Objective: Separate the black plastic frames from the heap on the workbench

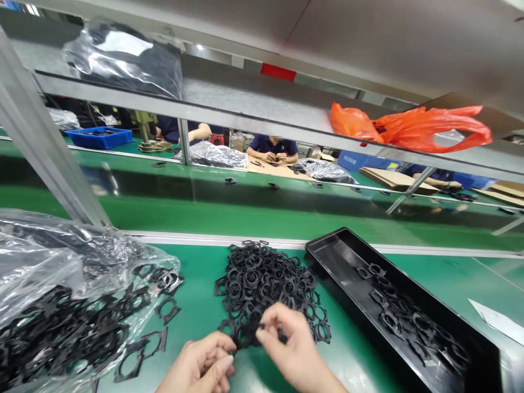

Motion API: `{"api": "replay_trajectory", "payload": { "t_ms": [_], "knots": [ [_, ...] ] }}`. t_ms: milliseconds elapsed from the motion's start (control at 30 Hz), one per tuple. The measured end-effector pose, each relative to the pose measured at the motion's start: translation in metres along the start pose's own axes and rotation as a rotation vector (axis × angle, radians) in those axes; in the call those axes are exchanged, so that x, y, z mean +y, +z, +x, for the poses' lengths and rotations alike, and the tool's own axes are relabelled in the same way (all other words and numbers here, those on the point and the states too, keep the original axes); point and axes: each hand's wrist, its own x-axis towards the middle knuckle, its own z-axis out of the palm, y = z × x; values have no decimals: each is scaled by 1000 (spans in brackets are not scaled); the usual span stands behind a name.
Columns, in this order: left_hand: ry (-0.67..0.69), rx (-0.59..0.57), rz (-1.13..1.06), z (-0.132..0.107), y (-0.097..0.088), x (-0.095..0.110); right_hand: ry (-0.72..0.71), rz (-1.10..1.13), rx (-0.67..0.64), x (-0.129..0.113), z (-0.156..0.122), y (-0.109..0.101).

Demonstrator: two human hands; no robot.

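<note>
A heap of black plastic ring-shaped parts lies on the green bench in front of me. My left hand and my right hand meet at the near edge of the heap. Both have their fingers pinched on one black part held between them. To the right stands a long black tray with several of the same parts scattered inside. On the left a clear plastic bag spills more black parts onto the bench.
A green conveyor belt runs across behind the bench with small black parts on it. Other people sit working at the far side. An orange plastic bag and a dark bag lie on the overhead shelf. A metal post slants at left.
</note>
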Motion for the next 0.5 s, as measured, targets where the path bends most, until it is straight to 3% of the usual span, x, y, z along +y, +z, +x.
{"api": "replay_trajectory", "payload": {
  "t_ms": [67, 167, 233, 267, 333, 433, 500],
  "knots": [
    [40, 12, 36, -1, 1, 1, -34, 171, 288, -5, 7, -24],
    [97, -4, 185, -5, 1, 3, -100, 483, 924, -7, 14, -69],
    [112, -6, 270, -7, 0, 5, 29, 632, 1002, -2, 14, -92],
    [118, -5, 291, -8, 0, 6, 97, 653, 976, 1, 12, -98],
    [136, 3, 302, -7, 0, 6, 198, 575, 787, 9, 6, -98],
    [177, 13, 334, -5, 3, 4, 229, 245, 287, 13, -3, -76],
    [210, 34, 386, -4, 5, 5, 151, -67, 10, 8, -6, -57]
  ]
}}
